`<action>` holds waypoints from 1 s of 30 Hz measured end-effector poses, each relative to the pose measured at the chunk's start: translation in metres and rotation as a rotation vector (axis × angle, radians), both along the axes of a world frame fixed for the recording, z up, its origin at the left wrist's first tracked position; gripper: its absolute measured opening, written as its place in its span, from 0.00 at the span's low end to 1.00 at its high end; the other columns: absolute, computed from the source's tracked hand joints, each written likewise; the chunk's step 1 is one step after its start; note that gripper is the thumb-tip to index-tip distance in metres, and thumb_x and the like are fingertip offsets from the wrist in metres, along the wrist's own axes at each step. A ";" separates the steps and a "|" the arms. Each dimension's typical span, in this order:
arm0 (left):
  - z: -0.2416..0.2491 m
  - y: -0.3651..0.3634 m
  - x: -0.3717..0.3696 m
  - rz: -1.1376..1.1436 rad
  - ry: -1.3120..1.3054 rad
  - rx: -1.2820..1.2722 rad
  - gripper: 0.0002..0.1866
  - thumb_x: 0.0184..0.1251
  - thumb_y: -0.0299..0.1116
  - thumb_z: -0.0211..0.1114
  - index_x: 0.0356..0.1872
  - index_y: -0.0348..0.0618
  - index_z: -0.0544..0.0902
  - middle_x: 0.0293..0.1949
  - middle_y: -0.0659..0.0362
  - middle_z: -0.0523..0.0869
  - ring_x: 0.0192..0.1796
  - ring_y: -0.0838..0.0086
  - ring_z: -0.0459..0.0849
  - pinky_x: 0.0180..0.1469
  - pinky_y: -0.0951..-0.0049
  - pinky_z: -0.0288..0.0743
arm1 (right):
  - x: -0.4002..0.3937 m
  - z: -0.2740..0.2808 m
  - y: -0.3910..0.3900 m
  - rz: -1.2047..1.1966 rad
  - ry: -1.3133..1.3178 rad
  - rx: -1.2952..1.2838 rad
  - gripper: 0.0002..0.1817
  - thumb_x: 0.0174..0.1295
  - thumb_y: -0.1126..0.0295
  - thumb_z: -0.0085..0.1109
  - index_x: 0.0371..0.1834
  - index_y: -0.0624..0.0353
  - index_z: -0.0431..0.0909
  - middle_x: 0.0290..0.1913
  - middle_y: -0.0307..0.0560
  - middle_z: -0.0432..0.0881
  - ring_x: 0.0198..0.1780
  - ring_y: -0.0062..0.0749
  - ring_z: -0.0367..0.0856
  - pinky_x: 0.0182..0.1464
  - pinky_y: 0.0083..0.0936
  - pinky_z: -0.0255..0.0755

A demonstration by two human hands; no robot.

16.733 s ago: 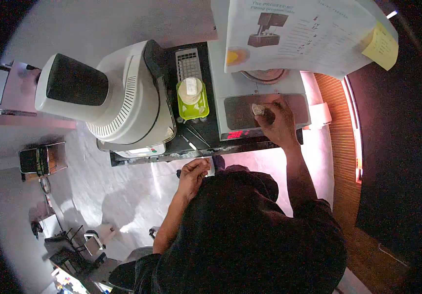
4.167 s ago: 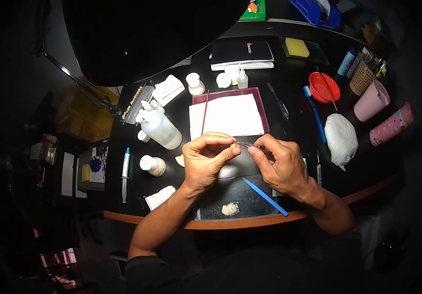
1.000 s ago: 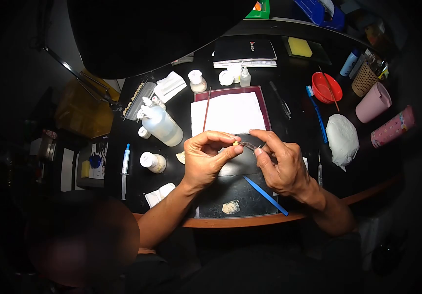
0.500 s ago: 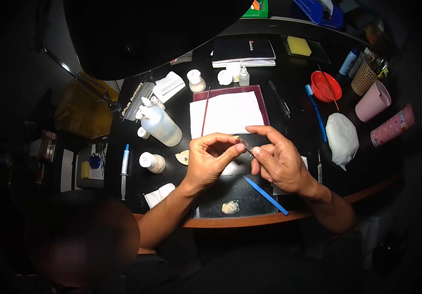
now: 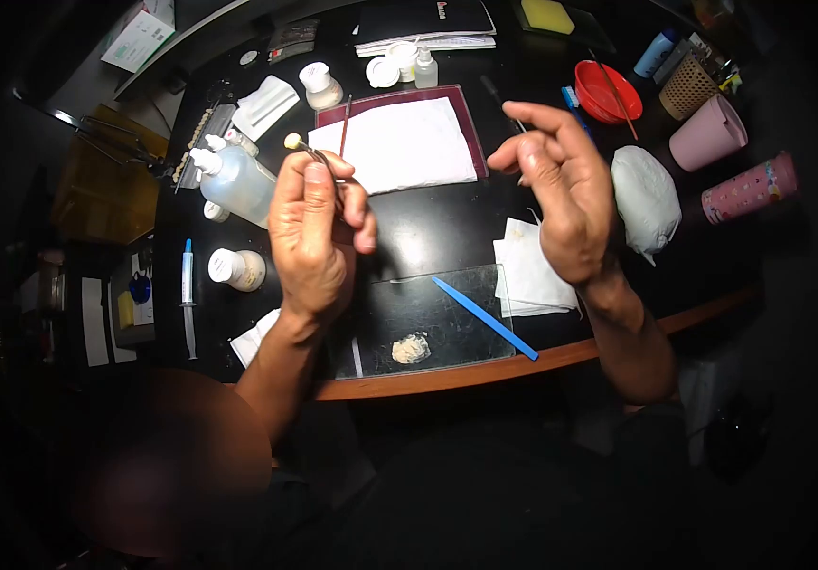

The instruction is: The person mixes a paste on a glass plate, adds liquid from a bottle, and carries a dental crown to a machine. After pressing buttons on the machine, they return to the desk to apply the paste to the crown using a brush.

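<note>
My left hand (image 5: 314,223) is raised and closed around a slim, dark, curved tool (image 5: 317,152) that looks like forceps. A small rounded yellowish piece (image 5: 292,141) sits at the tool's tip, beyond my thumb and index finger. To the right, my right hand (image 5: 565,190) hovers in the air with loosely bent, parted fingers; I see nothing held in them. It covers part of a dark pen (image 5: 491,88). Under that wrist lie white tissues (image 5: 523,275). A blue plastic stick (image 5: 483,316) rests across a glass slab (image 5: 390,309), near a lump of cream-coloured paste (image 5: 411,349).
A white paper towel (image 5: 399,142) lies on a maroon tray (image 5: 466,104), with a thin brush (image 5: 346,123) on it. Left are a squeeze bottle (image 5: 238,179), powder jar (image 5: 238,270) and syringe (image 5: 188,299). Right are a red bowl (image 5: 608,92), white bundle (image 5: 646,204) and pink cup (image 5: 708,135).
My hands have come apart: the left moved left with the dark tool, the right moved up and let go. The view has shifted, revealing more of the near table.
</note>
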State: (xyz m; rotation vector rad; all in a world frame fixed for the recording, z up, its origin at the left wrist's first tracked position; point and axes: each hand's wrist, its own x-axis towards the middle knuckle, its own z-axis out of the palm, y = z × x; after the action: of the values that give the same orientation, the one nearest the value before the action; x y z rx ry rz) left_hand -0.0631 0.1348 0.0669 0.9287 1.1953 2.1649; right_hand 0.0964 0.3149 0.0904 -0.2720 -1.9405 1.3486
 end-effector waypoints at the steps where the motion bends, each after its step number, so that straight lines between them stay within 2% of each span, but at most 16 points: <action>1: 0.000 -0.001 -0.005 0.025 -0.005 0.002 0.14 0.93 0.37 0.47 0.50 0.40 0.77 0.27 0.63 0.73 0.26 0.85 0.68 0.27 0.84 0.67 | 0.002 0.006 0.002 -0.037 0.024 -0.016 0.16 0.82 0.68 0.53 0.63 0.69 0.79 0.40 0.44 0.88 0.44 0.19 0.83 0.52 0.22 0.76; 5: 0.006 -0.012 -0.006 0.104 0.272 -0.075 0.10 0.91 0.32 0.52 0.50 0.37 0.79 0.30 0.64 0.76 0.28 0.88 0.69 0.28 0.85 0.62 | 0.005 0.009 0.012 -0.121 0.095 0.012 0.13 0.81 0.69 0.54 0.58 0.67 0.81 0.38 0.42 0.86 0.41 0.19 0.81 0.51 0.20 0.75; 9: 0.013 -0.024 -0.017 0.399 0.614 -0.048 0.08 0.86 0.26 0.58 0.48 0.34 0.84 0.32 0.64 0.84 0.30 0.86 0.77 0.32 0.84 0.68 | 0.004 0.001 0.010 -0.088 0.013 -0.004 0.11 0.80 0.70 0.56 0.55 0.66 0.83 0.38 0.41 0.86 0.42 0.19 0.82 0.50 0.19 0.75; 10: 0.013 -0.026 -0.024 0.499 0.779 -0.097 0.08 0.87 0.27 0.56 0.49 0.35 0.82 0.29 0.67 0.77 0.26 0.88 0.68 0.29 0.82 0.58 | 0.001 -0.002 0.006 -0.087 0.000 0.026 0.11 0.79 0.70 0.57 0.54 0.66 0.83 0.37 0.42 0.86 0.41 0.20 0.83 0.48 0.19 0.75; 12: 0.020 -0.031 -0.032 0.561 0.886 -0.167 0.07 0.83 0.25 0.59 0.45 0.34 0.85 0.28 0.65 0.81 0.27 0.87 0.74 0.30 0.82 0.63 | -0.005 -0.010 0.004 -0.107 -0.010 0.112 0.09 0.76 0.71 0.60 0.50 0.66 0.85 0.33 0.42 0.87 0.37 0.23 0.86 0.41 0.21 0.76; 13: 0.022 -0.030 -0.032 0.570 0.902 -0.196 0.07 0.81 0.25 0.60 0.43 0.34 0.85 0.27 0.64 0.82 0.27 0.86 0.75 0.30 0.81 0.65 | -0.006 -0.011 0.003 -0.131 -0.012 0.152 0.07 0.74 0.73 0.62 0.46 0.65 0.86 0.31 0.41 0.86 0.33 0.21 0.84 0.37 0.22 0.75; 15: 0.030 -0.033 -0.028 0.530 0.917 -0.361 0.06 0.78 0.23 0.62 0.40 0.34 0.86 0.28 0.60 0.85 0.28 0.83 0.79 0.32 0.78 0.70 | -0.002 0.001 0.005 -0.236 -0.260 0.257 0.05 0.71 0.74 0.65 0.41 0.65 0.86 0.30 0.43 0.86 0.31 0.22 0.83 0.36 0.24 0.74; 16: 0.025 -0.028 -0.030 0.548 0.955 -0.344 0.06 0.77 0.23 0.64 0.38 0.33 0.86 0.28 0.58 0.86 0.29 0.80 0.81 0.34 0.77 0.73 | -0.003 -0.002 0.014 -0.210 -0.245 0.342 0.05 0.70 0.74 0.66 0.38 0.66 0.85 0.27 0.45 0.84 0.27 0.25 0.81 0.34 0.25 0.73; 17: 0.022 -0.028 -0.031 0.514 0.970 -0.375 0.06 0.77 0.23 0.65 0.38 0.32 0.86 0.30 0.56 0.88 0.30 0.77 0.84 0.36 0.76 0.75 | 0.002 0.002 0.020 -0.187 -0.436 0.325 0.07 0.68 0.72 0.67 0.36 0.66 0.85 0.26 0.50 0.84 0.27 0.34 0.83 0.36 0.30 0.76; 19: 0.018 -0.025 -0.029 0.480 0.985 -0.377 0.06 0.77 0.23 0.65 0.38 0.32 0.86 0.30 0.56 0.88 0.31 0.78 0.84 0.36 0.75 0.75 | 0.013 0.006 0.034 -0.108 -0.749 0.384 0.07 0.63 0.71 0.69 0.34 0.66 0.87 0.27 0.54 0.87 0.31 0.42 0.88 0.39 0.36 0.79; 22: 0.015 -0.023 -0.028 0.425 0.985 -0.389 0.06 0.77 0.23 0.65 0.38 0.32 0.86 0.30 0.55 0.89 0.31 0.76 0.85 0.36 0.74 0.75 | 0.021 0.008 0.046 -0.047 -0.992 0.463 0.09 0.58 0.70 0.73 0.31 0.67 0.88 0.24 0.49 0.86 0.27 0.31 0.85 0.36 0.30 0.77; 25: 0.008 -0.016 -0.029 0.446 1.009 -0.276 0.04 0.73 0.23 0.68 0.36 0.35 0.85 0.23 0.55 0.82 0.22 0.75 0.77 0.26 0.72 0.68 | 0.025 0.014 0.052 0.077 -1.127 0.480 0.08 0.54 0.72 0.73 0.28 0.67 0.88 0.24 0.52 0.88 0.29 0.35 0.88 0.36 0.32 0.79; 30: 0.006 -0.014 -0.025 0.414 1.042 -0.291 0.04 0.73 0.25 0.69 0.36 0.36 0.85 0.24 0.54 0.83 0.21 0.70 0.80 0.26 0.70 0.70 | 0.023 0.004 0.052 0.079 -1.204 0.509 0.07 0.50 0.73 0.72 0.26 0.67 0.87 0.25 0.56 0.87 0.29 0.40 0.89 0.36 0.34 0.80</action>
State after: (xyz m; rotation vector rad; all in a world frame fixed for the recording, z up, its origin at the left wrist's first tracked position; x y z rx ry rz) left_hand -0.0883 0.1205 0.0732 1.8907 2.2600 1.6489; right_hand 0.1193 0.3670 0.0940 -0.8970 -3.2007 0.6566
